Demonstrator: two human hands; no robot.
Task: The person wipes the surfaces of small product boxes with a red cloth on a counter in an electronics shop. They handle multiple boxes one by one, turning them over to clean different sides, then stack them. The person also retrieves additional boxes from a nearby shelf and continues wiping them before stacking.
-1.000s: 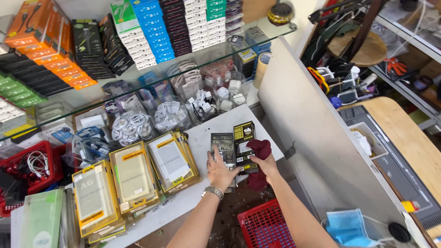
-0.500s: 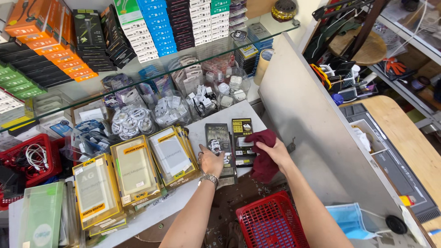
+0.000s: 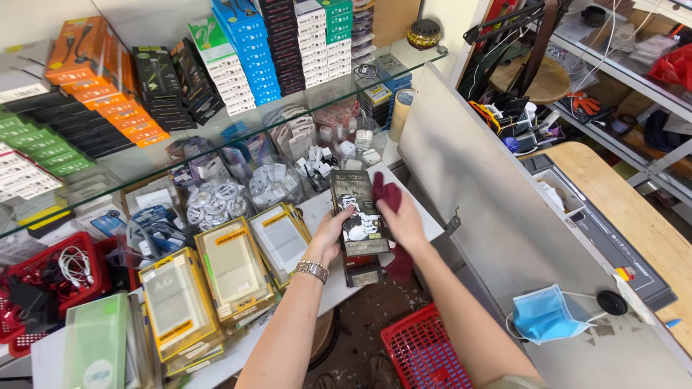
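We see the left hand (image 3: 333,232) gripping a dark flat package (image 3: 358,214) by its left edge, fingers (image 3: 344,216) curled and clamped on it, a metal watch (image 3: 311,270) on that wrist. The right hand (image 3: 404,222) lies on the package's right side with a dark red cloth (image 3: 388,193) bunched under its fingers (image 3: 393,209), which press down on the cloth; the cloth sticks out just beyond the fingertips and more of it hangs below the palm. The package sits tilted up above the near edge of the white table (image 3: 317,205), between the two hands, and another dark package (image 3: 364,274) lies just under the left hand's heel. To the left of the left fingers stand yellow-edged boxes (image 3: 232,268) in a row, touching one another. Beyond the fingertips are clear bags of white cables (image 3: 213,205) and small white plugs (image 3: 357,144) under a glass shelf (image 3: 216,144) that carries stacked blue boxes (image 3: 249,50) and orange boxes (image 3: 108,94). Below the right forearm a red basket (image 3: 418,353) sits on the floor, and well to the right of the fingers a blue face mask (image 3: 540,317) lies on a grey panel (image 3: 476,194).
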